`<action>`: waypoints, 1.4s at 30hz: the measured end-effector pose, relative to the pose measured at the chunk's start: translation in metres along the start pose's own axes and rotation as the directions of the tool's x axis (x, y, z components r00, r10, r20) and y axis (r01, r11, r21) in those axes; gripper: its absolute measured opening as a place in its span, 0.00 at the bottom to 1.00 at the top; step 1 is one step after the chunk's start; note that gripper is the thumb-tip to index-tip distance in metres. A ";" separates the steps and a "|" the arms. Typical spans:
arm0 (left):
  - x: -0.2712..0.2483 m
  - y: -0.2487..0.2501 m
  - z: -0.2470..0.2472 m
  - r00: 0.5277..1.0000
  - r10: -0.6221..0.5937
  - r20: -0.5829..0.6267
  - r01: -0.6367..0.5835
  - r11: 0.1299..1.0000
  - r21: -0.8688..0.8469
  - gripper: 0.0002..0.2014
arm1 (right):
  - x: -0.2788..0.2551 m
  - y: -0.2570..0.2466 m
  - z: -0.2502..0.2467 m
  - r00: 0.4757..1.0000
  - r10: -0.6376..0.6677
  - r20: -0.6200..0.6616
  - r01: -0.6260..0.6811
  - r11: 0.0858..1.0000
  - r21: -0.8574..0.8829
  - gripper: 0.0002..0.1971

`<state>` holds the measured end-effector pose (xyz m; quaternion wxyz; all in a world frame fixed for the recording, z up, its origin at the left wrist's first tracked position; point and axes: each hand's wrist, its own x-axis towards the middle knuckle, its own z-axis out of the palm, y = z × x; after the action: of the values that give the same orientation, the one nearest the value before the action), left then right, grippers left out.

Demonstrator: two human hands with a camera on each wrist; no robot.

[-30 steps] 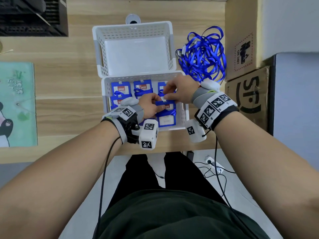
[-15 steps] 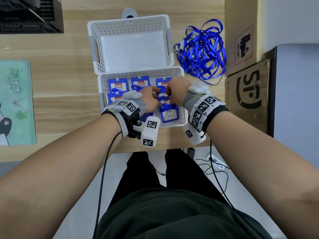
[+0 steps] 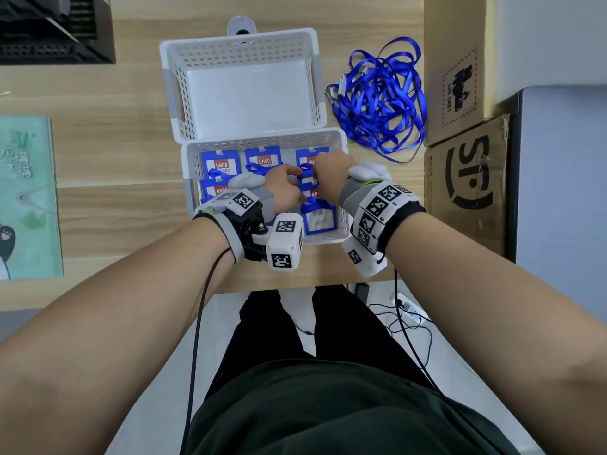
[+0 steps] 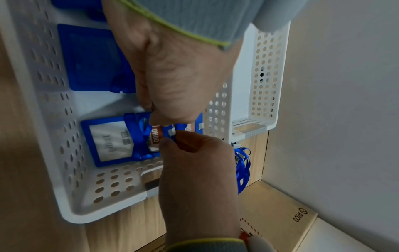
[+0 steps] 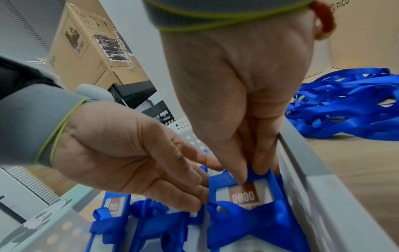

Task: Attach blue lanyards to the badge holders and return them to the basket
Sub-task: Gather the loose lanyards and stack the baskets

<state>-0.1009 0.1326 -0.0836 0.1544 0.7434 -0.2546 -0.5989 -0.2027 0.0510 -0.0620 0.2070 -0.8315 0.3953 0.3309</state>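
Note:
The near white basket [image 3: 262, 137] holds several blue badge holders with blue lanyards wound round them. Both hands reach into its right column. My right hand [image 3: 320, 165] [image 5: 254, 173] pinches the top edge of a blue badge holder [image 5: 244, 194] with a red UHOO card, its lanyard bunched across it. My left hand [image 3: 297, 178] [image 4: 172, 138] pinches the same holder's side by its white clip [image 4: 172, 132]. A holder showing a barcode card [image 4: 110, 141] lies just in front of it. The holder's lower part is hidden under ribbon.
An empty white basket [image 3: 239, 44] stands directly behind the near one. A loose pile of blue lanyards [image 3: 377, 100] lies on the wooden table to the right, against cardboard boxes [image 3: 460, 93]. A green panda mat [image 3: 26, 198] lies at the left.
Both hands have stayed together on the holder and moved slightly toward the far end of the basket's right column. The lanyard pile and baskets have not moved.

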 end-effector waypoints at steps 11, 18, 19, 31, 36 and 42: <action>0.002 0.064 -0.035 0.928 0.290 -0.234 -0.196 0.914 0.356 0.19 | 0.024 0.072 -0.064 0.896 0.194 -0.401 -0.017 0.915 0.404 0.30; 0.027 0.102 -0.050 0.900 0.402 -0.170 -0.200 0.726 0.657 0.28 | 0.070 0.110 -0.046 0.927 0.365 -0.081 -0.306 0.865 0.399 0.67; 0.030 0.103 -0.049 0.902 0.399 -0.164 -0.196 0.717 0.669 0.28 | 0.076 0.112 -0.042 0.926 0.371 -0.065 -0.321 0.868 0.378 0.70; 0.037 0.123 -0.026 0.911 0.396 -0.113 -0.225 0.710 0.668 0.36 | 0.088 0.123 -0.042 0.956 0.281 -0.090 -0.244 0.925 0.292 0.25; 0.029 0.144 -0.030 0.857 0.511 -0.073 -0.366 0.700 0.613 0.54 | 0.067 0.123 -0.091 0.977 0.174 -0.126 -0.117 0.923 0.365 0.25; 0.013 0.172 -0.050 0.797 0.591 -0.124 -0.555 0.798 0.235 0.42 | 0.016 0.089 -0.177 0.968 -0.128 -0.218 0.219 0.855 0.471 0.14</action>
<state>-0.0835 -0.0201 0.0098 0.2824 0.6957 -0.5074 -0.4228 -0.1978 -0.1179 0.0420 0.4040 -0.8101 0.4065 0.1237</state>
